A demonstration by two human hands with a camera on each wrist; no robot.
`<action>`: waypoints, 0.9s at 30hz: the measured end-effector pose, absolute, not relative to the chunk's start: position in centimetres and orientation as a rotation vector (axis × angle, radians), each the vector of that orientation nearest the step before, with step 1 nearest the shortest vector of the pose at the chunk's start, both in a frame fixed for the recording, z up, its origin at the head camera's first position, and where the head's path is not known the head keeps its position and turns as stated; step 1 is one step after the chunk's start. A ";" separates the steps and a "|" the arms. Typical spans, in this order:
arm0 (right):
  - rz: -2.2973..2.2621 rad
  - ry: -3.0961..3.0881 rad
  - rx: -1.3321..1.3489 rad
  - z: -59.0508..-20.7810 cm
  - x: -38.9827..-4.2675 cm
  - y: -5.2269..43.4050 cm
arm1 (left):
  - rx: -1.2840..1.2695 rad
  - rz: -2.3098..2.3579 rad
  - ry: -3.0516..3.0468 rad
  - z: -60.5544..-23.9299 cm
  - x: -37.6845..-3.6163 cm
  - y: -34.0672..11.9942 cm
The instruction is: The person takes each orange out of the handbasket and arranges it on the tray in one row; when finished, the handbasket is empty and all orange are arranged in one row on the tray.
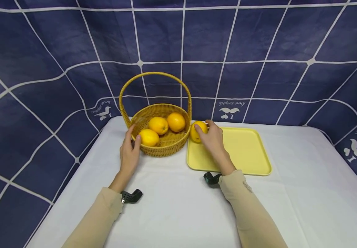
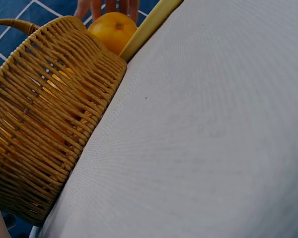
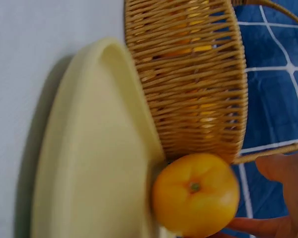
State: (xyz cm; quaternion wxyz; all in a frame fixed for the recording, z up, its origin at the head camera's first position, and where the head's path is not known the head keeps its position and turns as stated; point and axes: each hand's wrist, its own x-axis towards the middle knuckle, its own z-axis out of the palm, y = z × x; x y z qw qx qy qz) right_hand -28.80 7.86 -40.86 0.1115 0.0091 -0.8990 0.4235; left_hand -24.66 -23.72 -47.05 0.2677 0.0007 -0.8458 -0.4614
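A woven basket (image 1: 166, 150) with a tall hoop handle holds three oranges; one of them (image 1: 176, 122) lies at the right. At the basket's left rim is my left hand (image 1: 130, 155), its thumb and forefinger spread and touching the rim; its other fingers are mostly hidden. Another orange (image 3: 196, 194) sits at the left end of a yellow tray (image 1: 243, 151), close beside the basket. Around this orange my right hand (image 1: 212, 139) reaches from above, fingers behind it. In the right wrist view the thumb (image 3: 273, 167) stands apart from its skin.
A white cloth (image 1: 172, 206) covers the table. Behind it hangs a dark blue sheet (image 1: 253, 41) with white grid lines. The basket's handle (image 1: 155, 73) rises well above both hands. A black device (image 1: 132, 196) is strapped at each wrist.
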 end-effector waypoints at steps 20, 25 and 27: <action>1.217 -2.469 0.343 -37.9 -26.1 4.7 | -0.001 -1.242 -2.286 -46.9 -24.6 -23.6; 1.205 -2.456 0.464 -38.2 -26.0 4.1 | 0.004 -1.236 -2.282 -46.9 -24.5 -23.7; 1.198 -2.433 0.527 -38.3 -26.0 3.8 | 0.003 -1.236 -2.279 -46.9 -24.5 -23.6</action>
